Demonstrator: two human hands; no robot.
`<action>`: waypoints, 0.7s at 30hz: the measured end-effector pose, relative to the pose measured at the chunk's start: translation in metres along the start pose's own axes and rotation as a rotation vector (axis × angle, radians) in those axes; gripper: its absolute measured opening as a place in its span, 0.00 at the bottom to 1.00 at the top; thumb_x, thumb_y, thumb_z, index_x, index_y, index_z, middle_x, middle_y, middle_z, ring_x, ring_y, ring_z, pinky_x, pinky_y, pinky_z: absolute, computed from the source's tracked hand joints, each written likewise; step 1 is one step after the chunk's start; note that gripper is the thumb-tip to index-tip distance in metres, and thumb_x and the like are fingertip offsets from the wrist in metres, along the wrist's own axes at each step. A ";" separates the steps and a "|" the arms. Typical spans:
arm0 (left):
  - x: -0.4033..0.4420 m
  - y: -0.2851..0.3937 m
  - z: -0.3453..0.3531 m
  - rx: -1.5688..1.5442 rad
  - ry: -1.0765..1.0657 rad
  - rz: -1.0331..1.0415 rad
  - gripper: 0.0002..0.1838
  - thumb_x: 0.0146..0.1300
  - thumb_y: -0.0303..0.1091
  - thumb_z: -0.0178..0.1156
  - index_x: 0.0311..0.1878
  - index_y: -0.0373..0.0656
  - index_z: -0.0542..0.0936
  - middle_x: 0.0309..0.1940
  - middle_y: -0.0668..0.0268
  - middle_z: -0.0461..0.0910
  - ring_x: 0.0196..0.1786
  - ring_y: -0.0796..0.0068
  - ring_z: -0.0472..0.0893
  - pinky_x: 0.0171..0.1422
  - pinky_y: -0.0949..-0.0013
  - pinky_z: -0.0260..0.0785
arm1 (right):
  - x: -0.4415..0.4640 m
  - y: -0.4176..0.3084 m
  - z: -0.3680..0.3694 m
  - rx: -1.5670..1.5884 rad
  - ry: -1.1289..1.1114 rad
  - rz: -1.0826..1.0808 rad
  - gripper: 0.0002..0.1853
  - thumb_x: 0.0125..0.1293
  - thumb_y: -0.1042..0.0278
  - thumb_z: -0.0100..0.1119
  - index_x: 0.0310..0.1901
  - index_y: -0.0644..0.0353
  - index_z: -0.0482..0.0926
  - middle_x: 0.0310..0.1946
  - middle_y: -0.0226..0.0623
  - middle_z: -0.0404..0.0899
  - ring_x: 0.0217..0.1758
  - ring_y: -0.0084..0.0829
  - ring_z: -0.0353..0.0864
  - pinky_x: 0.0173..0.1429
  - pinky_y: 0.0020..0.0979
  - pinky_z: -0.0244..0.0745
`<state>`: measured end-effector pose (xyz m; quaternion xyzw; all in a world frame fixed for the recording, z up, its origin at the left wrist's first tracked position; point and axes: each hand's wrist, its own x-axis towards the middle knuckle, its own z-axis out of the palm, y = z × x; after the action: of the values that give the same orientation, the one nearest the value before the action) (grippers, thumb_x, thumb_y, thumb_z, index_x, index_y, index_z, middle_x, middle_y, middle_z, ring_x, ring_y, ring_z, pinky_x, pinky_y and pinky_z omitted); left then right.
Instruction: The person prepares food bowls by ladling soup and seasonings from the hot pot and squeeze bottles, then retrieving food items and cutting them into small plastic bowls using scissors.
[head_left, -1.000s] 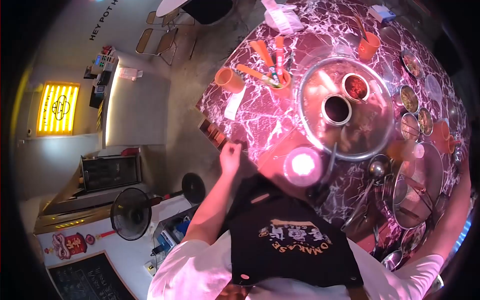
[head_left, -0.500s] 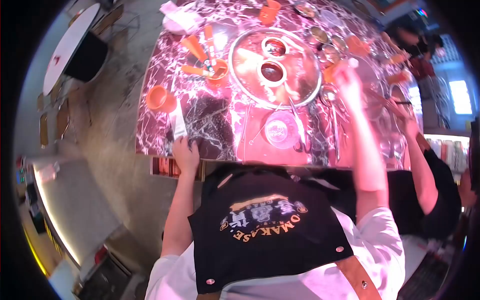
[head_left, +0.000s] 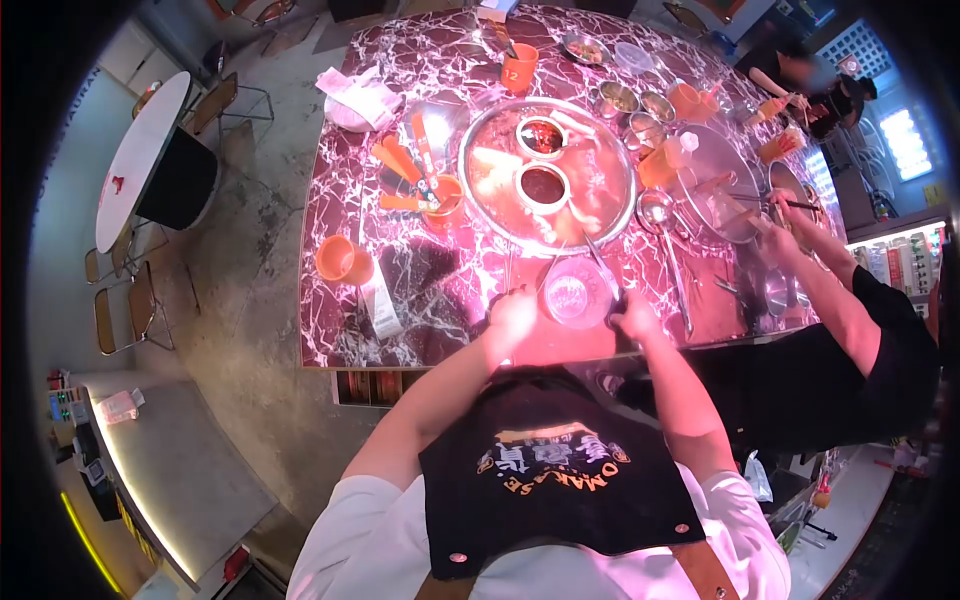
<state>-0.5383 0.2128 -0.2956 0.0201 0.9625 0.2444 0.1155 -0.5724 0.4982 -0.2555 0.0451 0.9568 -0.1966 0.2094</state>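
Observation:
On the table's near side my left hand (head_left: 513,315) is closed and washed out by glare, just left of a clear round bowl (head_left: 577,292). A thin metal tool (head_left: 509,268) rises from its fingers; its kind is unclear. On the bowl's other side, my right hand (head_left: 637,318) has its fingers around the dark handles of a pair of scissors (head_left: 606,268), whose metal blades point toward the big round tray (head_left: 478,215). That tray bears two white-rimmed cups of dark sauce, the nearer cup (head_left: 543,187) and the farther cup (head_left: 541,138), with pale food pieces around them.
An orange cup (head_left: 344,260) and a paper slip (head_left: 382,308) lie at left, near orange-handled utensils (head_left: 405,170). Ladles (head_left: 656,212), small metal bowls (head_left: 618,98) and an orange bottle (head_left: 660,165) stand right. A co-worker's hands (head_left: 785,243) work beside me; another person (head_left: 810,90) is beyond.
My left hand has left the paper slip and moved right to the bowl's left side. My right hand has come back from the orange bottle to the scissors. The view has shifted.

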 end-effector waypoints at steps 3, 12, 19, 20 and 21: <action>-0.008 -0.015 -0.001 -0.231 0.110 0.095 0.12 0.63 0.28 0.53 0.49 0.37 0.72 0.28 0.51 0.83 0.31 0.54 0.86 0.36 0.54 0.79 | 0.008 -0.003 -0.009 -0.039 -0.020 -0.030 0.27 0.52 0.64 0.72 0.52 0.65 0.74 0.45 0.51 0.82 0.51 0.49 0.82 0.57 0.42 0.75; 0.032 0.002 -0.062 -0.952 0.262 -0.447 0.13 0.65 0.23 0.45 0.49 0.38 0.75 0.26 0.65 0.78 0.25 0.77 0.77 0.30 0.71 0.71 | 0.030 0.040 -0.021 0.423 -0.149 -0.133 0.20 0.58 0.69 0.66 0.49 0.64 0.70 0.34 0.43 0.79 0.38 0.38 0.80 0.47 0.37 0.74; 0.126 0.029 -0.116 -0.148 0.142 -0.579 0.17 0.57 0.29 0.53 0.49 0.34 0.80 0.43 0.38 0.82 0.52 0.45 0.82 0.56 0.52 0.74 | 0.052 0.052 -0.038 0.453 -0.324 -0.184 0.27 0.60 0.53 0.71 0.49 0.64 0.69 0.32 0.41 0.77 0.35 0.34 0.77 0.44 0.37 0.73; 0.137 0.030 -0.121 -0.070 0.057 -0.562 0.17 0.56 0.28 0.53 0.48 0.33 0.80 0.42 0.39 0.82 0.52 0.45 0.82 0.56 0.52 0.74 | 0.054 0.053 -0.039 0.455 -0.339 -0.176 0.28 0.60 0.53 0.71 0.49 0.64 0.69 0.33 0.43 0.78 0.36 0.35 0.78 0.45 0.37 0.73; 0.150 0.031 -0.124 -0.020 -0.039 -0.574 0.18 0.54 0.29 0.54 0.46 0.30 0.81 0.41 0.40 0.83 0.51 0.45 0.83 0.56 0.52 0.74 | 0.055 0.055 -0.038 0.456 -0.351 -0.164 0.29 0.59 0.52 0.71 0.50 0.64 0.69 0.33 0.44 0.79 0.37 0.37 0.79 0.46 0.38 0.74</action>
<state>-0.7138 0.1968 -0.2068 -0.2495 0.9241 0.2107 0.1986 -0.6279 0.5636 -0.2666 -0.0213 0.8375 -0.4276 0.3396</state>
